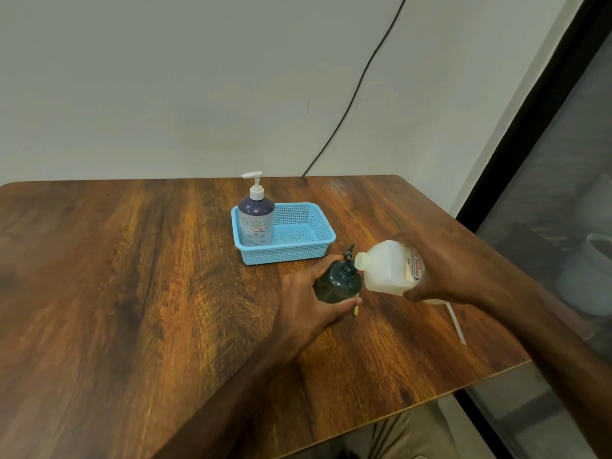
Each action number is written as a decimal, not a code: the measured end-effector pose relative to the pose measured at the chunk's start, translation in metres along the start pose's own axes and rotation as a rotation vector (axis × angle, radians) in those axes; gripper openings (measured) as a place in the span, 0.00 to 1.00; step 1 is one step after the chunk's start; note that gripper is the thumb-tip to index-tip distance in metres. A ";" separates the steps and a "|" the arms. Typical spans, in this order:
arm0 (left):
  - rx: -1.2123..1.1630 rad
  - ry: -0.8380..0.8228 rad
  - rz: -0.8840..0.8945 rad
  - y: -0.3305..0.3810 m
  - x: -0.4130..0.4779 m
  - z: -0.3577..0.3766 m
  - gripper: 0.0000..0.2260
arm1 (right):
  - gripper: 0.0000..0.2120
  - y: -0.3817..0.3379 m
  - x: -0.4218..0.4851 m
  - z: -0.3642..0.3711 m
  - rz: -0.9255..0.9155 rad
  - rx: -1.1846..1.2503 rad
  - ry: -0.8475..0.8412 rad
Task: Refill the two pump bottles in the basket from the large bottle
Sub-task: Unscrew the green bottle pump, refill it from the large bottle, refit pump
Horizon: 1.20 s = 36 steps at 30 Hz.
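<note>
Right hand [442,271] grips large bottle [384,270], long axis near-horizontal, mouth pointing left, just beside the neck of dark pump bottle [336,286]. Left hand [303,304] grips that one upright on bench [132,276].

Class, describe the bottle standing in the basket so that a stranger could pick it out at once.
On the wooden table, find the blue mesh basket toward the far side. The pump bottle stands upright in its left end. Unlike the dark bottle and the milky large bottle nearer the camera, it has a white pump and a pale flowered body.
</note>
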<state>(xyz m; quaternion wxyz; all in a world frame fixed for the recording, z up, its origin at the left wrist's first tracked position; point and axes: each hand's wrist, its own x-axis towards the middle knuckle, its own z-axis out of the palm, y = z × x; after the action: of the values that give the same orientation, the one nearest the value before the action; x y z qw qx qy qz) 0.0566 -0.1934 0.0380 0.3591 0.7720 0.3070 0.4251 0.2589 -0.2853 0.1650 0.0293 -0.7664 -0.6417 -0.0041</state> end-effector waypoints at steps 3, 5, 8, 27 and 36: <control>0.011 0.002 -0.025 -0.004 0.002 0.001 0.37 | 0.42 0.002 -0.005 0.011 0.017 0.109 0.011; 0.015 0.011 -0.045 -0.005 0.003 0.001 0.37 | 0.42 0.005 -0.005 0.022 0.064 0.240 0.005; -0.024 0.029 -0.074 -0.006 0.005 -0.002 0.35 | 0.40 0.013 -0.003 0.039 0.126 0.503 0.050; -0.086 0.112 -0.154 -0.020 0.004 -0.001 0.37 | 0.46 0.029 0.014 0.111 0.438 0.952 0.533; -0.038 0.058 -0.180 -0.023 0.002 -0.002 0.39 | 0.28 -0.002 -0.023 0.076 0.318 0.842 0.947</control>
<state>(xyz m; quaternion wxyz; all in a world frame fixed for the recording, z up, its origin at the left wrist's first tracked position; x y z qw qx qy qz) 0.0519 -0.1788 0.0209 0.4014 0.7216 0.3775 0.4190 0.2505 -0.3036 0.0881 0.6068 -0.6902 -0.3849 -0.0853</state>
